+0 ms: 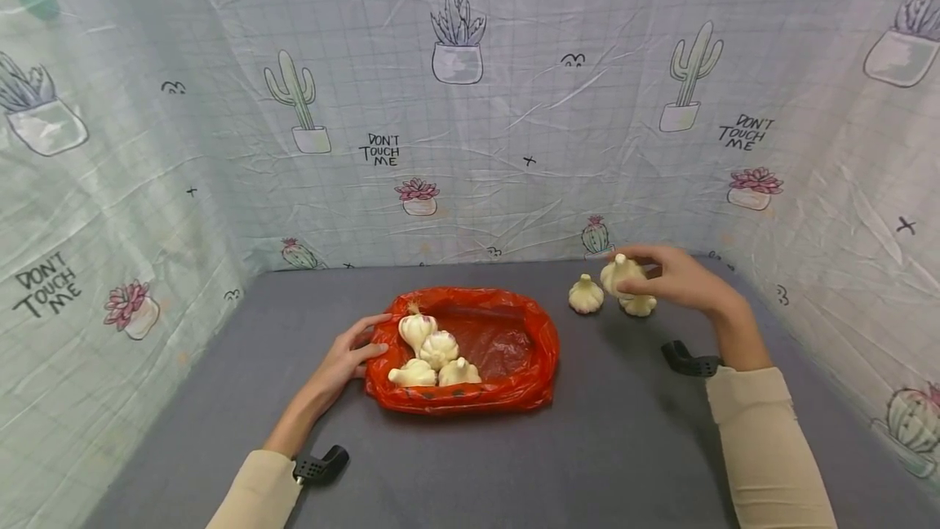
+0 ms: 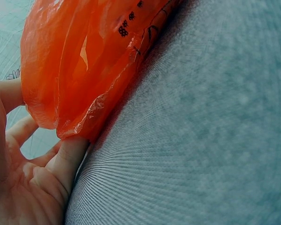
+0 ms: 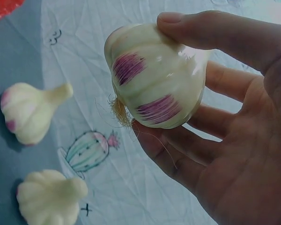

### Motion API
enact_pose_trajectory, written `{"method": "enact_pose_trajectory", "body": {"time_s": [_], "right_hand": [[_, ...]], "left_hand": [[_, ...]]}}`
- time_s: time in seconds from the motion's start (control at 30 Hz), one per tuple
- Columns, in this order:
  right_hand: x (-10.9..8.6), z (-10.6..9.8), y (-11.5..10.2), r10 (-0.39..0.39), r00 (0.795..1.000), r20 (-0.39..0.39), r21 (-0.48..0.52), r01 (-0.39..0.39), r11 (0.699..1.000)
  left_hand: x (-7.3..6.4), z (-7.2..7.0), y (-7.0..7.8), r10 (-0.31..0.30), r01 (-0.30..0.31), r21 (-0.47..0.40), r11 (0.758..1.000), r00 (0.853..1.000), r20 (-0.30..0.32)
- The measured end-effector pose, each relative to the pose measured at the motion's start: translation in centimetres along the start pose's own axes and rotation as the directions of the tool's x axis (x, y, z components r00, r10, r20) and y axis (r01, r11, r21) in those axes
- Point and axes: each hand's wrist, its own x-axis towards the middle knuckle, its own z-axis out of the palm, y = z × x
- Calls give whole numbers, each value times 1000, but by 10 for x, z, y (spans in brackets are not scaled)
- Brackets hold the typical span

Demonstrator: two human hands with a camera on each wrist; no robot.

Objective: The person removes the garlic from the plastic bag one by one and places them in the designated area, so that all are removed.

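Observation:
In the head view, my right hand (image 1: 679, 276) holds a garlic bulb (image 1: 619, 274) above the far right of the table. The right wrist view shows thumb and fingers around this bulb (image 3: 154, 79), which has purple streaks and a tuft of roots. Below it, two more bulbs lie on the table: one to the left (image 1: 585, 295), the other partly hidden under the held one (image 1: 639, 305). My left hand (image 1: 343, 359) rests its fingers against the left side of a red plastic bag (image 1: 547, 357). Several garlic bulbs (image 1: 438, 348) sit in the left part of the open bag.
The grey table (image 1: 470, 468) runs back to a patterned cloth (image 1: 514, 104) that stands behind it and along both sides. Each wrist carries a black camera mount, one on the left (image 1: 321, 464) and one on the right (image 1: 689, 360).

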Motion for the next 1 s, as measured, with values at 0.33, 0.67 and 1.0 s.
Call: {"method": "enact_pose_trajectory", "body": {"time_s": [0.33, 0.67, 1.0], "right_hand": [[-7, -14, 15, 58, 998, -34, -3, -59, 998], [-17, -24, 36, 103, 990, -100, -35, -107, 994], [-25, -35, 54, 112, 984, -138, -45, -119, 992]], "left_hand": [[1, -1, -1, 3, -3, 0, 1000, 1000, -7], [2, -1, -1, 6, -6, -1, 1000, 1000, 1], [1, 0, 0, 8, -8, 1, 1000, 1000, 4]]}}
